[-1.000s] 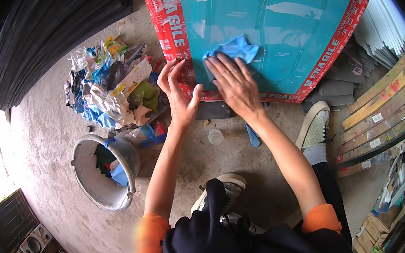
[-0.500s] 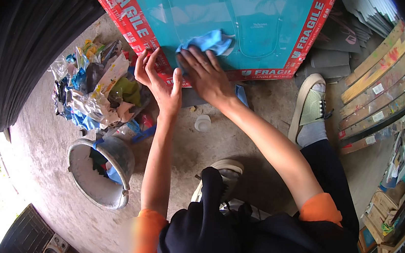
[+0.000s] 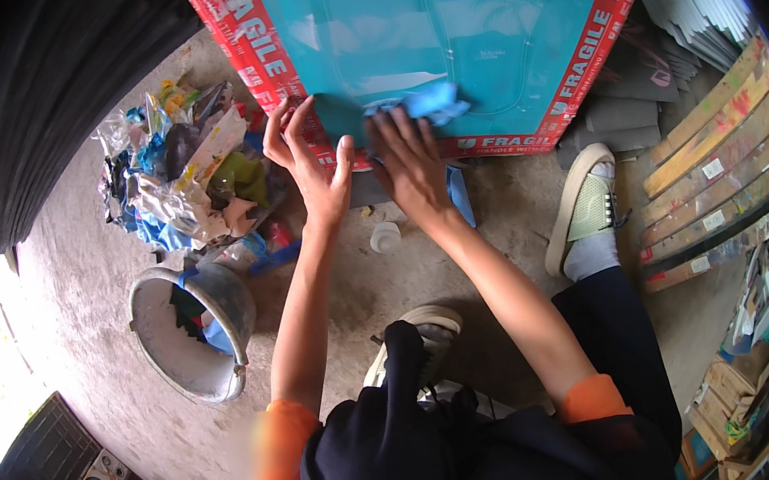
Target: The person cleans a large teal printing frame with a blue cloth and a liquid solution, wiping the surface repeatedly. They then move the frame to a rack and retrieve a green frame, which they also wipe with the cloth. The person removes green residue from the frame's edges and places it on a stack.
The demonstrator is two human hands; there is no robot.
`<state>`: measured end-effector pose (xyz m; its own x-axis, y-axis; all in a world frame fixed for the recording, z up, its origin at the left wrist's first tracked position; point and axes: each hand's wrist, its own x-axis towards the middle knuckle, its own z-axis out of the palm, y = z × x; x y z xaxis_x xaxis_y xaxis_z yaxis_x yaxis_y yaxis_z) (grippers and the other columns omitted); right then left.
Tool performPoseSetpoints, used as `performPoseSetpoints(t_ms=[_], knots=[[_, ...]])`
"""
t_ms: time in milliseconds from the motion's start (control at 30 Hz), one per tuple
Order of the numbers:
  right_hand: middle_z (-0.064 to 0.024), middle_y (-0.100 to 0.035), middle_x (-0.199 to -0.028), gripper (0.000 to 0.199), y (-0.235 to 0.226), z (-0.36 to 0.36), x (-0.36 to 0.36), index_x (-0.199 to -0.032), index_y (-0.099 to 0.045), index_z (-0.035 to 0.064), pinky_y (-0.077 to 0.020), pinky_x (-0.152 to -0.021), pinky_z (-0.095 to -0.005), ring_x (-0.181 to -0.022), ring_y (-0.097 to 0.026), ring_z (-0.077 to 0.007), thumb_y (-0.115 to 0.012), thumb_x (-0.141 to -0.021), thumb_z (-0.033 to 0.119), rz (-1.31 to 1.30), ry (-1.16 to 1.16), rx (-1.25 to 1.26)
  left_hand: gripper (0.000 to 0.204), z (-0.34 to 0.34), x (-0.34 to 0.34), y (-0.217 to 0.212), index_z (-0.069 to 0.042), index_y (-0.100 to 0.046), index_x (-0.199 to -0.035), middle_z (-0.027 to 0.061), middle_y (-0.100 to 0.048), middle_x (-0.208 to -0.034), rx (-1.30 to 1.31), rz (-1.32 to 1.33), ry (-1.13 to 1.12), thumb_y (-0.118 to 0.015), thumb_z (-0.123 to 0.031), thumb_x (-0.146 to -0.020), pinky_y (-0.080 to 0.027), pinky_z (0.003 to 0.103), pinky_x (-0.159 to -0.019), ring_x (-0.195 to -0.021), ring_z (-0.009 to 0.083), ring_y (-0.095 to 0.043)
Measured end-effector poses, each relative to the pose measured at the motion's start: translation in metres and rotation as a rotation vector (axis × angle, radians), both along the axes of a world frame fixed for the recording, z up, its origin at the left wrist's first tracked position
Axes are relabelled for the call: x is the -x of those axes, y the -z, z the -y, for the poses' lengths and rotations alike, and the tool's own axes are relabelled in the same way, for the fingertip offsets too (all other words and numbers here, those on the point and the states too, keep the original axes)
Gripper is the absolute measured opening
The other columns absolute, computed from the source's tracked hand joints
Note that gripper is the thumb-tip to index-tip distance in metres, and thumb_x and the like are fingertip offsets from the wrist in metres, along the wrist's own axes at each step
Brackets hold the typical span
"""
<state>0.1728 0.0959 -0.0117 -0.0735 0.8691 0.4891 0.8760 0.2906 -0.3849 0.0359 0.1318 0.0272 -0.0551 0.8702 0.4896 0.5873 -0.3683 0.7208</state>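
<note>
A large teal panel edged with red tape leans in front of me. My right hand presses a light blue cloth flat against the panel's lower edge, fingers spread over it. My left hand rests against the taped lower left edge of the panel, fingers apart, holding nothing. A small white bottle cap or jar lies on the concrete just below both hands.
A grey metal bucket with scraps stands on the floor at left. Behind it lies a heap of plastic wrappers and rags. Stacked wooden boards lie at right, grey sheets under the panel. My shoes rest on concrete.
My right hand has slid the blue cloth along the panel's lower edge, and the view has tilted so the panel and hands sit higher in the picture. The left hand stays on the edge.
</note>
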Motion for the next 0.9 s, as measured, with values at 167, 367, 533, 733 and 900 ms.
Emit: performPoseSetpoints(t_ms=[167,367,533,733,900], knots=[[0.0084,-0.049,-0.131,0.045,-0.007,-0.021,-0.01,-0.126,-0.054,0.0212,-0.0297,-0.105,-0.0376,-0.124,-0.043,-0.0085,-0.055,-0.083,0.01,0.163,-0.124,-0.085,0.059,0.011,0.025,-0.001,-0.006,-0.044,-0.126,0.0162,-0.032,-0.131,0.079,-0.006,0.116,-0.066,-0.029,-0.076,-0.025,0.044,-0.104,-0.126,0.0326,-0.029],[0.0002,-0.064,-0.111,0.027,-0.039,-0.028,-0.029,-0.1,-0.067,0.0083,-0.0514,-0.088,-0.0323,-0.107,-0.058,-0.0161,-0.061,-0.075,0.0,0.014,-0.179,-0.264,0.059,0.04,0.03,0.009,-0.006,-0.043,-0.127,0.0165,-0.031,-0.133,0.147,0.124,0.099,-0.064,-0.03,-0.077,-0.024,0.044,-0.105,-0.126,0.032,-0.028],[-0.0117,-0.065,-0.104,0.028,-0.077,-0.014,-0.042,-0.094,-0.068,0.0013,-0.0513,-0.085,-0.0301,-0.102,-0.062,-0.0221,-0.054,-0.076,-0.015,-0.35,-0.068,-0.199,0.059,0.052,0.021,-0.02,-0.007,-0.042,-0.128,0.0165,-0.03,-0.133,0.108,0.204,0.113,-0.063,-0.031,-0.079,-0.024,0.044,-0.105,-0.126,0.0325,-0.028],[-0.0143,-0.064,-0.105,0.018,-0.159,0.04,-0.042,-0.097,-0.064,-0.0042,-0.0457,-0.092,-0.0286,-0.101,-0.06,-0.0181,-0.052,-0.085,-0.008,-1.336,-0.063,0.103,0.046,0.084,-0.005,-0.084,-0.003,-0.043,-0.125,0.0153,-0.043,-0.125,0.111,0.43,0.216,-0.059,-0.017,-0.084,-0.027,0.037,-0.104,-0.122,0.0275,-0.038],[-0.0179,-0.063,-0.107,0.018,-0.252,0.079,-0.051,-0.097,-0.064,-0.004,-0.0459,-0.091,-0.0255,-0.1,-0.061,-0.018,-0.053,-0.083,-0.009,-1.549,-0.247,0.069,0.051,0.091,-0.034,-0.168,-0.001,-0.038,-0.132,0.0162,-0.046,-0.124,0.193,0.53,0.441,-0.056,-0.022,-0.089,-0.031,0.036,-0.102,-0.123,0.0252,-0.04]])
